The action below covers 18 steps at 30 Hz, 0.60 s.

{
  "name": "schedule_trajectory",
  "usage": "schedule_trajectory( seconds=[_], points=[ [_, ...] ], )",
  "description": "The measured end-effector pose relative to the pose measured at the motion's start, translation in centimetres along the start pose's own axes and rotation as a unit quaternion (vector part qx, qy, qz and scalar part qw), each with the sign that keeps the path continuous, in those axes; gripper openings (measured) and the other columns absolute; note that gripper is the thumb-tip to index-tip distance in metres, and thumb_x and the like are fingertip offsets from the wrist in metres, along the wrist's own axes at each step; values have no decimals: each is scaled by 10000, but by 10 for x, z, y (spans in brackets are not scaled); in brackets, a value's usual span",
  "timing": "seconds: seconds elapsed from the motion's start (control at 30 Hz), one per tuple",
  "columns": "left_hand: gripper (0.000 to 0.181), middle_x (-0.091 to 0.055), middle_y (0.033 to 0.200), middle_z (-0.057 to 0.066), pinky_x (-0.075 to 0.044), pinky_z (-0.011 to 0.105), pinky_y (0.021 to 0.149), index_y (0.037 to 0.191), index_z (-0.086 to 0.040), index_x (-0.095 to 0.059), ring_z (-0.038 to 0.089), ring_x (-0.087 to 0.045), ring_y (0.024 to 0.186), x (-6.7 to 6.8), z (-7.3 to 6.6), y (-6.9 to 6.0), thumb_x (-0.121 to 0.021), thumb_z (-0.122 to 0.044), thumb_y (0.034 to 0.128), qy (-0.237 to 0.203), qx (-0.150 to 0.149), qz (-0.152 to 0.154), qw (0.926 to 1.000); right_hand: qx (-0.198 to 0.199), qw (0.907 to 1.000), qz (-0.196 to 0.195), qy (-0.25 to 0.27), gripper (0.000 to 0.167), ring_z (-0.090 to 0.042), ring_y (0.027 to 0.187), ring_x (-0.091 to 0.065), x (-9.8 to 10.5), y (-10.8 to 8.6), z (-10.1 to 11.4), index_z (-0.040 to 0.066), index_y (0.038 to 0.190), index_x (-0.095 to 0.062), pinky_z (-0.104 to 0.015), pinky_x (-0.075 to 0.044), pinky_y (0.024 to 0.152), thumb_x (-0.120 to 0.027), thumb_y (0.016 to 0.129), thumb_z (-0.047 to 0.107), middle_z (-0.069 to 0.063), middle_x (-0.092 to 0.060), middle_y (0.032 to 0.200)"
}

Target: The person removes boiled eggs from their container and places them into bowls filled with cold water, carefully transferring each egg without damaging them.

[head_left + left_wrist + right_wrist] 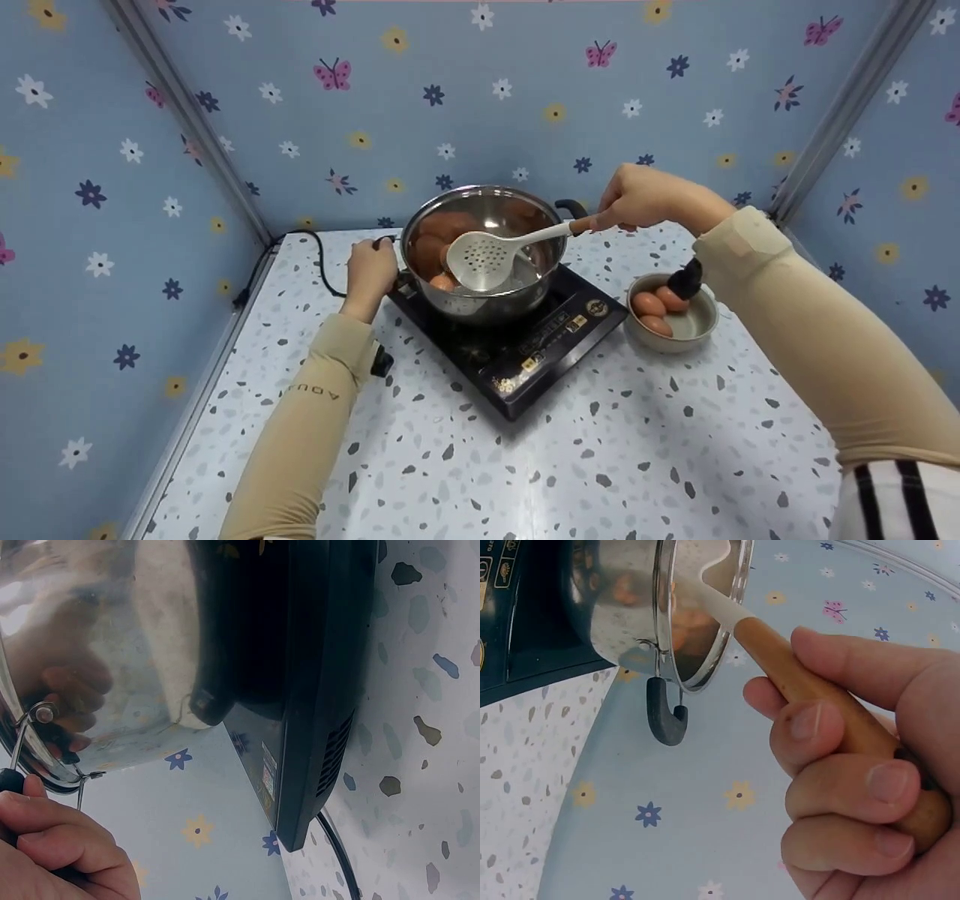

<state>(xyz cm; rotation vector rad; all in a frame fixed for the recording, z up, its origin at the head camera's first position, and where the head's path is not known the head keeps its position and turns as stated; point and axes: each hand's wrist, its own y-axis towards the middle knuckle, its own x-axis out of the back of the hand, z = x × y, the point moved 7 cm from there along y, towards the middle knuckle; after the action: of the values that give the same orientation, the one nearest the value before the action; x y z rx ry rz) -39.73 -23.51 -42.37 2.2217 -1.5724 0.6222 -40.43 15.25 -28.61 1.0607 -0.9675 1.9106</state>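
Note:
A steel pot [491,304] stands on a black induction cooker [536,360], with brown eggs [442,282] and liquid inside. My left hand [371,270] grips the pot's left handle; in the left wrist view its fingers [67,847] curl round the black grip. My right hand [637,199] holds the wooden handle [817,697] of a white slotted ladle [480,261], whose head is tilted over the pot's opening in front of the eggs. The right wrist view shows the fingers of the right hand [855,772] wrapped round that handle.
A small light bowl [667,343] with several brown eggs [648,304] stands right of the cooker, under the right forearm. A black cable [321,262] runs along the table's left back. Patterned walls [495,127] enclose the speckled table [600,465].

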Motion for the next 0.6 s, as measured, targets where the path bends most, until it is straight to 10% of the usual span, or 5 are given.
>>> schedule_trajectory(
  seconds=[0.6],
  points=[
    [320,-477,824,87,-421,347,655,942,-93,-503,204,-455,656,-1,1,-1,-375,-284,1165,-105,36,58,9999,-9,9990,412,-186,221,-119,596,-460,2,-4,3,71,942,-841,-297,-409,579,-754,1010,263,38,-573,616]
  ],
)
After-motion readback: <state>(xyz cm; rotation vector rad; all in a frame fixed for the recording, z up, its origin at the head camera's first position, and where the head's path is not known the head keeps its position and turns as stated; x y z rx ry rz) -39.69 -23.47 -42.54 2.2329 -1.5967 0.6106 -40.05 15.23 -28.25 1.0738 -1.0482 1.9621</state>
